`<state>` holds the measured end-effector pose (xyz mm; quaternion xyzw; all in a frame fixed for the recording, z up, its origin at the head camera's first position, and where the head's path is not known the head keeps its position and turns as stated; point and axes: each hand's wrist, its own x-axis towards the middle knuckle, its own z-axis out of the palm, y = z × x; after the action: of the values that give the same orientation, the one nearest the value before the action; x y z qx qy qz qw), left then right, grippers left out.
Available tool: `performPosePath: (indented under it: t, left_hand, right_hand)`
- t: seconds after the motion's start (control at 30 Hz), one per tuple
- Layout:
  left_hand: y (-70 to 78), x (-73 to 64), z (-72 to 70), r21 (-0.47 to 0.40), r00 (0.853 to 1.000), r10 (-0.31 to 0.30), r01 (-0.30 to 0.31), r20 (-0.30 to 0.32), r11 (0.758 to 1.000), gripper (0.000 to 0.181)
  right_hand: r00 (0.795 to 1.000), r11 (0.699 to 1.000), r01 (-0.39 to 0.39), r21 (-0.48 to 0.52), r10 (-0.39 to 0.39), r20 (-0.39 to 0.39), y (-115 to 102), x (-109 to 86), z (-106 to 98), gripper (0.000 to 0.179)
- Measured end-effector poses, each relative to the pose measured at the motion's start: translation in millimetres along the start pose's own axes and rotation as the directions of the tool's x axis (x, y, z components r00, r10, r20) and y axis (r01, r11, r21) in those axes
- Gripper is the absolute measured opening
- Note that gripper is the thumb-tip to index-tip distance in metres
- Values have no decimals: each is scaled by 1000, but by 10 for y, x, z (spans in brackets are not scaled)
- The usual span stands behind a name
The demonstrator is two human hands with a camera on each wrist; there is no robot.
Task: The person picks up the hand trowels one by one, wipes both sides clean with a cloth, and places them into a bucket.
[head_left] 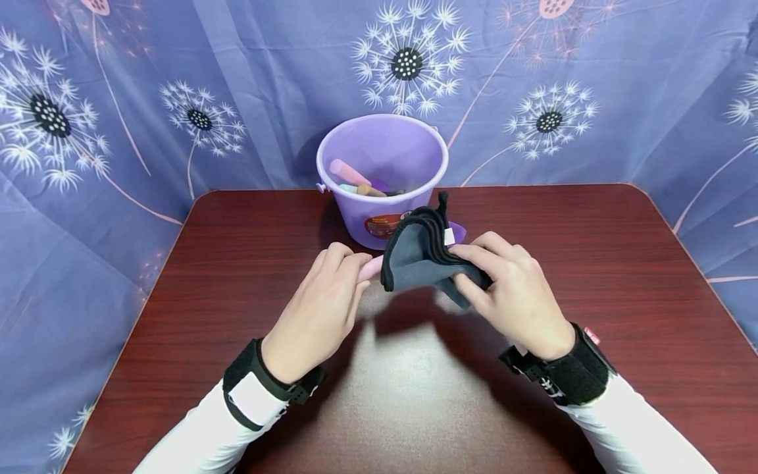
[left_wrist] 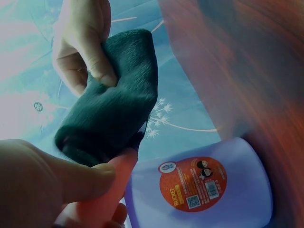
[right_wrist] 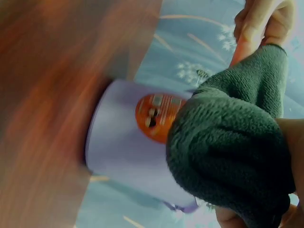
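My left hand point(head_left: 322, 306) grips a pink handle point(head_left: 370, 268), thumb laid along it in the left wrist view. Most of the tool beyond the handle is hidden by a folded dark grey cloth point(head_left: 411, 260) with black edging, a small white tag and a black loop. A purple rounded piece point(head_left: 458, 233) sticks out past the cloth's far side; whether it belongs to the pink handle I cannot tell. My right hand point(head_left: 515, 289) pinches the cloth between thumb and fingers, its folds bunched up in the right wrist view. Both hands are above the table, in front of the bucket.
A purple bucket point(head_left: 349, 214) with a red-orange label stands at the table's back edge. Inside lie a pink-handled item point(head_left: 348, 172), a tan piece point(head_left: 370, 191) and other partly hidden things. Behind the dark red wooden table point(head_left: 592, 263) hangs a blue dandelion-print cloth point(head_left: 284, 85).
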<state>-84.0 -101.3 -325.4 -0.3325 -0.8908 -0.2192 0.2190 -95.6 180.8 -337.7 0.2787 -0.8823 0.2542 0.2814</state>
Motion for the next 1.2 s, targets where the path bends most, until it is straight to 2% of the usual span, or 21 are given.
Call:
performPosePath:
  t: [0.27,0.53,0.77,0.93,1.07,1.2]
  left_hand:
    - [-43,1,-43,48,999,47,-47,-3,998,22]
    - [-74,-5,-87,24,999,31,-31,26,999,18]
    - [-90,-7,-96,46,996,89,-90,21,995,17]
    - [-96,-14,-97,41,995,86,-88,48,995,16]
    - [-88,-17,-89,46,994,86,-90,73,995,15]
    - [-74,-15,-64,39,992,101,-104,70,994,13]
  right_hand:
    - [997,985,81,-155,-79,19,112,18,-81,28]
    - [994,961,113,-254,-112,18,190,37,-146,30]
    - [991,946,136,-294,-133,31,201,43,-188,29]
    - [984,938,175,-301,-177,20,164,70,-223,31]
    - [974,916,227,-331,-223,49,146,85,-243,29]
    - [964,898,265,-351,-249,90,168,68,-217,32]
